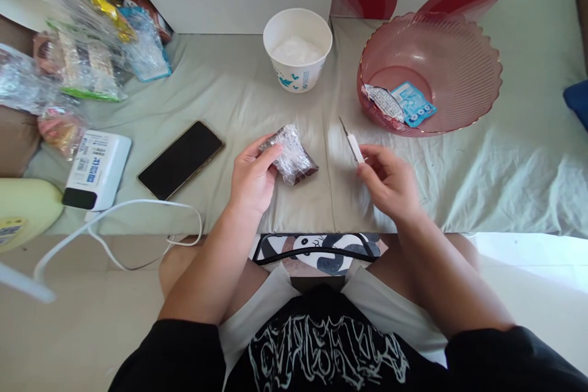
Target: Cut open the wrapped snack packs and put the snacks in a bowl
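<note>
My left hand (255, 174) clamps packet (294, 158): crinkly clear film, squarish, askew, right of phone (181, 159) | my right hand (388, 180) pinches tool (353, 148): slim white handle, thin tip pointing forward-left along its long axis

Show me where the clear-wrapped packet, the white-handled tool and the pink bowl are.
Clear-wrapped packet (293, 155): head view, on the crinkled wrapping.
White-handled tool (354, 147): head view, on the handle.
Pink bowl (466, 70): head view, on the bare inner wall.
</note>
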A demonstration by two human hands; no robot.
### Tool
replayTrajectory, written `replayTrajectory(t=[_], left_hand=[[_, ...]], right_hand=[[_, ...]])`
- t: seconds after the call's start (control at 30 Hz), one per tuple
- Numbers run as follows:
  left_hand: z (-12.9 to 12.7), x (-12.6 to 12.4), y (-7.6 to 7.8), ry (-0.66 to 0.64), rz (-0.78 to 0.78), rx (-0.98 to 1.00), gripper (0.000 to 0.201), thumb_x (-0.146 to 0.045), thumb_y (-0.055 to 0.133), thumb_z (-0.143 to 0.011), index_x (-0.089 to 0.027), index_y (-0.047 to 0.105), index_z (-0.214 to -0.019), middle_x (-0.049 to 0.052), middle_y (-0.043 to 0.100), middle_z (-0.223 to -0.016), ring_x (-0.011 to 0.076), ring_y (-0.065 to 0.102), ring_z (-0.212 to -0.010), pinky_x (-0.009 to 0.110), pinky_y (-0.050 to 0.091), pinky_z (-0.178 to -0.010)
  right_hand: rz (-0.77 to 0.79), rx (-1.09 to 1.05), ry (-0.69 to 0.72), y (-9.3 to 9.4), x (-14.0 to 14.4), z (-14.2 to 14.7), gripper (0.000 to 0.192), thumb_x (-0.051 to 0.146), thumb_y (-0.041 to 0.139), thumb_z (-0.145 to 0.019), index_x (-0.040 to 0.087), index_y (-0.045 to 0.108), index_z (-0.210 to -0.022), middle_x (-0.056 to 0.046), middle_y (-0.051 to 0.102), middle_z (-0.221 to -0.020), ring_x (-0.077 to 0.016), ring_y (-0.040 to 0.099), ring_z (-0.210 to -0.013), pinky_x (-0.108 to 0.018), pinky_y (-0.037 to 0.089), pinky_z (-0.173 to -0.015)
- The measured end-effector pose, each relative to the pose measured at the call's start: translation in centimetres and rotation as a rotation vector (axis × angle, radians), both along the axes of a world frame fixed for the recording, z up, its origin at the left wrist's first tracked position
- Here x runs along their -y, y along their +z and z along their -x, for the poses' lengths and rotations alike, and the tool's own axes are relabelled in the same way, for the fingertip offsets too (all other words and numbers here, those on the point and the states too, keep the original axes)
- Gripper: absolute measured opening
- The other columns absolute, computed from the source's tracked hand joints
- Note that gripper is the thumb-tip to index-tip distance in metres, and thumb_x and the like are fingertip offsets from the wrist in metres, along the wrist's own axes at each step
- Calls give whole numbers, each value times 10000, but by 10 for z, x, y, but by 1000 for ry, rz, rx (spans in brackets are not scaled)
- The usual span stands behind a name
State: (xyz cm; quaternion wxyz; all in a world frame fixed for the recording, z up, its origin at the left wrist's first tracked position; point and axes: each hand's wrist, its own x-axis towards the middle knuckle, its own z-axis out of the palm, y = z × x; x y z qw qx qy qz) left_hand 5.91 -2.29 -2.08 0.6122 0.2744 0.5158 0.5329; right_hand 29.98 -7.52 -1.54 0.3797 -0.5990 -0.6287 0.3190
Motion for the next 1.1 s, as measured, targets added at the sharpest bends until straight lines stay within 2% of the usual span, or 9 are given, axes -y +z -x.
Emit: replayTrajectory(t=[0.07, 0.17, 0.4, 0.6, 0.8, 0.9, 1.1], left_hand=[[-5, 2, 1, 37, -4, -34, 384, -351, 946, -581, -205, 811, -908, 34, 792, -898, 191, 723, -845, 329, 570, -797], [-13, 6, 3, 65, -25, -88, 364, -367, 966, -568, -198, 836, -863, 28, 802, -868, 176, 715, -809, 311, 567, -779], [-16, 9, -1, 30, -76, -151, 332, -370, 945, -620, -209, 860, -898, 20, 810, -851, 166, 706, -772, 295, 562, -746], [-16, 9, -4, 27, -80, -214, 266, -368, 893, -699, -211, 862, -911, 26, 806, -854, 175, 709, -789, 297, 558, -746], [-13, 11, -4, 19, -208, -263, 255, -385, 895, -726, -242, 867, -934, 23, 795, -878, 163, 697, -811, 288, 554, -749], [-8, 7, -1, 62, -198, -252, 284, -423, 911, -694, -247, 861, -911, 26, 802, -899, 182, 714, -837, 310, 581, -769], [17, -14, 8, 176, -174, -188, 412, -514, 962, -596, -231, 821, -861, 40, 794, -907, 219, 753, -891, 306, 618, -735]], right_hand=[[54, -167, 94, 6, 7, 14, 239, 302, 585, -978, 219, 670, -1185, -15, 688, -854, -123, 630, -589, -277, 508, -546], [105, -299, 207, 6, 11, 33, 253, 318, 586, -989, 217, 675, -1203, -40, 687, -990, -88, 640, -544, -250, 507, -489], [204, -353, 153, -8, 7, 45, 262, 329, 596, -981, 215, 692, -1196, -58, 695, -1028, -103, 663, -562, -261, 566, -496], [120, -287, 157, -4, 11, 44, 254, 312, 576, -997, 234, 710, -1199, -57, 698, -997, -108, 649, -557, -281, 566, -515], [66, -166, 183, -2, 9, 42, 290, 273, 576, -988, 234, 746, -1220, -55, 703, -943, -140, 669, -664, -310, 570, -614], [31, -97, 195, 1, 9, 40, 298, 276, 574, -990, 234, 771, -1210, -68, 726, -964, -156, 681, -737, -315, 561, -653], [-36, -13, 248, 4, 11, 32, 302, 244, 558, -984, 215, 784, -1181, -74, 752, -970, -154, 675, -728, -315, 553, -673]])
